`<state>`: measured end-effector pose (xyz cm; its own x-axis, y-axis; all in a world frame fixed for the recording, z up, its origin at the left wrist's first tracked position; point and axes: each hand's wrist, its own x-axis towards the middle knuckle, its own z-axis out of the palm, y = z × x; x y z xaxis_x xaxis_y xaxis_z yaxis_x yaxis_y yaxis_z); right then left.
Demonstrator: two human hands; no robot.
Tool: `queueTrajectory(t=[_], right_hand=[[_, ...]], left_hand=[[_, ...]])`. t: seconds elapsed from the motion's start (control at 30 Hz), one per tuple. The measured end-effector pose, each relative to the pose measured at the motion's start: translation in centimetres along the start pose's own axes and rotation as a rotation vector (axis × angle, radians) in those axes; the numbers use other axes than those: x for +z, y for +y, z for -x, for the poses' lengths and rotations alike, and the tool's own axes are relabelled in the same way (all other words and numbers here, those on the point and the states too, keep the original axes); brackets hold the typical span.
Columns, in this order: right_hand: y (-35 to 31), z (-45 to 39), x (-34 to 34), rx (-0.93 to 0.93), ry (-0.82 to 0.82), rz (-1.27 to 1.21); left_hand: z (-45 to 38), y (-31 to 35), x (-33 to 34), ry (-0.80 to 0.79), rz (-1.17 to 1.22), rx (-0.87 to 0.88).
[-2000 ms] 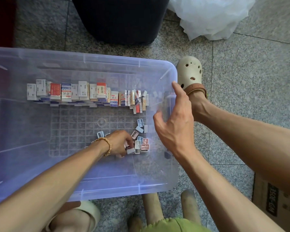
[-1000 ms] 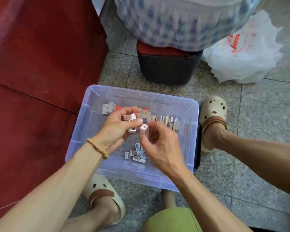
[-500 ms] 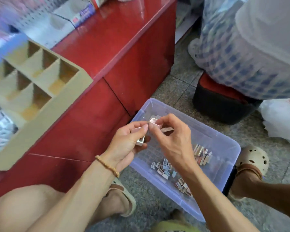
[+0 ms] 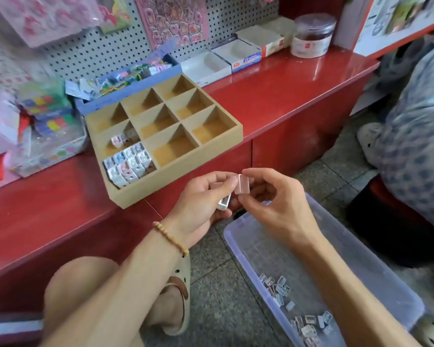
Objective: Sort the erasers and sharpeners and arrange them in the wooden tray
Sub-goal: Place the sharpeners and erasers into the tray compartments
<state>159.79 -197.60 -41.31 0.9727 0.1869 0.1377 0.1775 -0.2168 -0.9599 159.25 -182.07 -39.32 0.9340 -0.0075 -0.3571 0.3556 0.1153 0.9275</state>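
My right hand point(image 4: 273, 204) pinches a small pink sharpener point(image 4: 243, 184) between thumb and fingers. My left hand point(image 4: 201, 204) cups several white sharpeners point(image 4: 223, 202) just beside it; the two hands almost touch. Up and to the left, the wooden tray point(image 4: 176, 169) with nine compartments lies on the red counter. Its near-left cell is packed with sharpeners point(image 4: 128, 162); the cell behind that one has a few more point(image 4: 122, 139). Loose sharpeners point(image 4: 286, 299) lie in the clear plastic bin point(image 4: 356, 266) on the floor, lower right.
The red counter point(image 4: 273, 96) carries toy packs at left, a blue box behind the tray, white cardboard boxes point(image 4: 236, 56) and a lidded jar point(image 4: 311, 36). A pegboard rises behind. Another person in patterned clothes point(image 4: 416, 136) sits at right. My knee and sandal point(image 4: 178, 291) are below.
The view has swung up from the bin to the counter and tray. Both hands rose out of the bin with sharpeners and now hold them just below the tray's front edge.
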Motion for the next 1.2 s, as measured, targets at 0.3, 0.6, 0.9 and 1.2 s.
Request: queueTrajectory(t=[0.3, 0.6, 0.9, 1.2], right_hand=[[-7.1, -8.2, 6.0, -0.203, -0.164, 0.193], [-9.2, -17.9, 17.4, -0.367, -0.311, 0.472], [-7.9, -22.5, 24.9, -0.457, -0.497, 0.708], [-6.2, -23.6, 27.5, -0.440, -0.616, 0.871]], left_hand=[[1.4, 5.8, -8.8, 0.275, 0.201, 0.153], [-0.7, 8.5, -20.9, 0.626, 0.379, 0.278], [-3.7, 7.1, -25.7, 0.802, 0.561, 0.234], [-4.9, 6.9, -27.9, 0.835, 0.709, 0.244]])
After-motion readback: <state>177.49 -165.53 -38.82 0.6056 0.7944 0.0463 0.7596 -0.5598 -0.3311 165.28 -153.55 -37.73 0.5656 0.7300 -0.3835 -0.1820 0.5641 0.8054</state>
